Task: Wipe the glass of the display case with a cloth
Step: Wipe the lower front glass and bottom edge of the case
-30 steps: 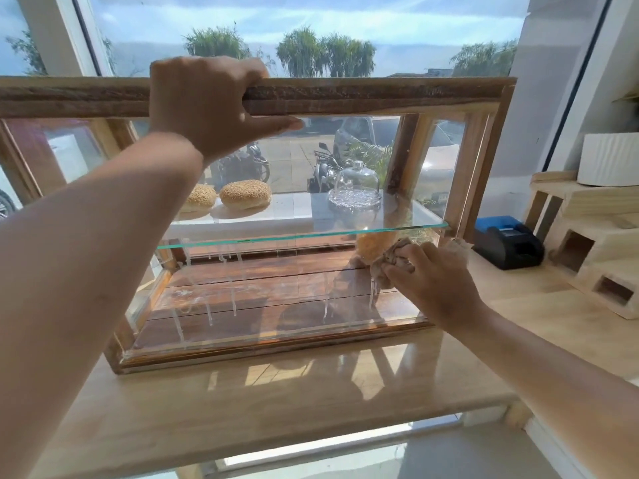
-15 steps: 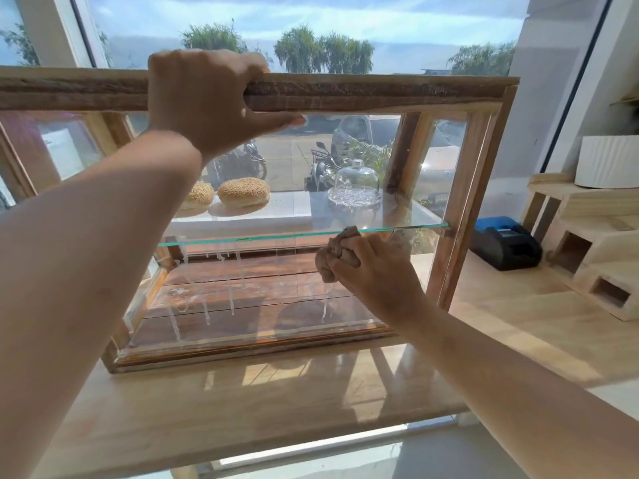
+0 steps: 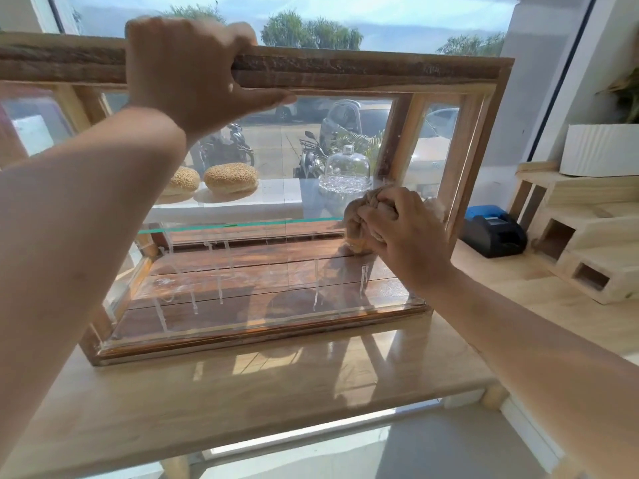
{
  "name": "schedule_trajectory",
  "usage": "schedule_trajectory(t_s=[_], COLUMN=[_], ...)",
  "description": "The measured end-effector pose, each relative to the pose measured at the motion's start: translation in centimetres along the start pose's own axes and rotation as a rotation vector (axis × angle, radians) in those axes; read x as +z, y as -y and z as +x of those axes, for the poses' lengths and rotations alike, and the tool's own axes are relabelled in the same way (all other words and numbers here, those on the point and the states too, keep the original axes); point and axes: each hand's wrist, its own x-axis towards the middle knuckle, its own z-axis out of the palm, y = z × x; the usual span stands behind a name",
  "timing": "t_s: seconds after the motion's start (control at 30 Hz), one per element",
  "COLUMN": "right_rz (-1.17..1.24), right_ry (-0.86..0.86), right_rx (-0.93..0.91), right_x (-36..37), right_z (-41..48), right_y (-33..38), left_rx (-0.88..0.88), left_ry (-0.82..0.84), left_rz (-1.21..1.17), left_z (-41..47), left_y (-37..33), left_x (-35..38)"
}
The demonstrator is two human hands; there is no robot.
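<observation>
A wooden display case (image 3: 363, 72) with glass walls stands on a pale wooden counter (image 3: 242, 392). My left hand (image 3: 186, 70) grips the case's top rail from above. My right hand (image 3: 401, 233) is closed around a bunched beige cloth (image 3: 359, 219) and presses it against the front glass (image 3: 262, 271) near the right post, at the height of the inner glass shelf (image 3: 242, 224). White drip streaks run down the lower part of the front glass. Two sesame buns (image 3: 231, 178) and a glass dome (image 3: 347, 165) sit on the shelf inside.
A black and blue receipt printer (image 3: 492, 229) stands just right of the case. Stepped pale wooden boxes (image 3: 584, 243) with a white ribbed pot (image 3: 601, 150) fill the far right. A window with parked motorbikes and cars lies behind the case.
My right hand with the cloth swept left along the glass, then came back right and slightly up. My left hand stayed on the top rail.
</observation>
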Motion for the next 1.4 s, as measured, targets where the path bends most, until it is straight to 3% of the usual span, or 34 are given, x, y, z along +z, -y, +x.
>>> schedule_trajectory(t_s=[0.13,0.33,0.43,0.57,0.77,0.87,1.0,1.3,1.4], right_rz=[-0.005,-0.143,-0.193,-0.077,-0.048,-0.123,-0.149,-0.014,-0.033], right_ry=[0.036,0.217,0.186,0.077,0.071,0.077,0.206,0.064,0.069], right_rx=[-0.084,-0.134,-0.063,-0.044,-0.124,-0.265,-0.365,-0.137,-0.148], right_x=[1.7,0.4,-1.5,-1.6,1.4,1.9,0.7,0.5,1.8], right_z=[-2.9,-7.7,-5.8,-1.7,-3.4,-5.9,-7.2,-3.7,-4.8], right_y=[2.6,-2.2,-3.9,-2.5,1.1,-0.1,-3.2,-2.5,-1.0], left_rx=[-0.004,-0.015,-0.013,-0.006,-0.026,-0.058,-0.073,-0.102,-0.108], left_ry=[0.000,-0.007,-0.012,-0.008,0.005,0.006,0.005,0.043,0.041], left_rz=[-0.018,-0.057,-0.047,-0.050,-0.030,-0.026,0.002,0.050,0.053], left_z=[-0.2,-0.2,-0.2,0.2,0.7,0.6,0.6,0.8,0.7], left_y=[0.0,-0.1,-0.3,-0.8,-1.9,-2.0,-2.3,-2.5,-2.6], left_x=[-0.1,-0.1,0.0,0.0,0.0,0.0,0.0,0.1,-0.1])
